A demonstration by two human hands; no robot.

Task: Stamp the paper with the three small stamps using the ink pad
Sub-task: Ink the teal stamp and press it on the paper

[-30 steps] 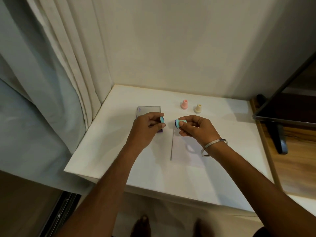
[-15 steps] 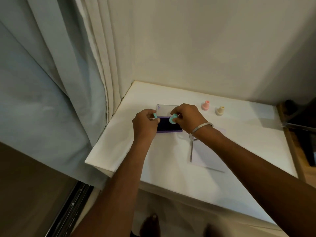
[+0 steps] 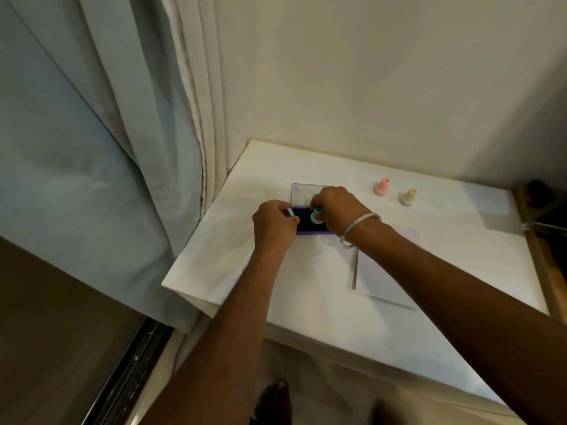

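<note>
Right hand (image 3: 336, 210) pinches the teal stamp (image 3: 316, 216) by its neck, face down on or just above the dark ink pad (image 3: 310, 225); contact itself not resolvable from head view. Left hand (image 3: 274, 223) is closed on a small teal cap (image 3: 290, 212), prob. the stamp's cover, at the pad's left edge. Risks from here, as judgement: (1) stamp looks tilted toward the camera, so uneven inking is likely and the print may come out partial; (2) pad not obviously braced, since the left hand is busy w/ the cap, so a hard press could slide it on the smooth counter (image 3: 245, 271); (3) over-inking could blotch the print, and ink could get on fingers; (4) right forearm crosses over the paper (image 3: 380, 277), so a dragged wrist or the bangle (image 3: 357, 228) could shift the sheet; its left edge already looks lifted or curled. Task things: pad is an open flat case, clear lid (image 3: 306, 194) hinged back toward the wall, ink surface near-black w/ a purple rim. Paper is white, lies to the right of and nearer than the pad, no marks visible on the exposed part. Pink stamp (image 3: 381, 187) and cream stamp (image 3: 407, 197) stand upright side by side near the wall, well apart from the pad, untouched. All three stamps are small w/ flared bases and narrow necks.
</note>
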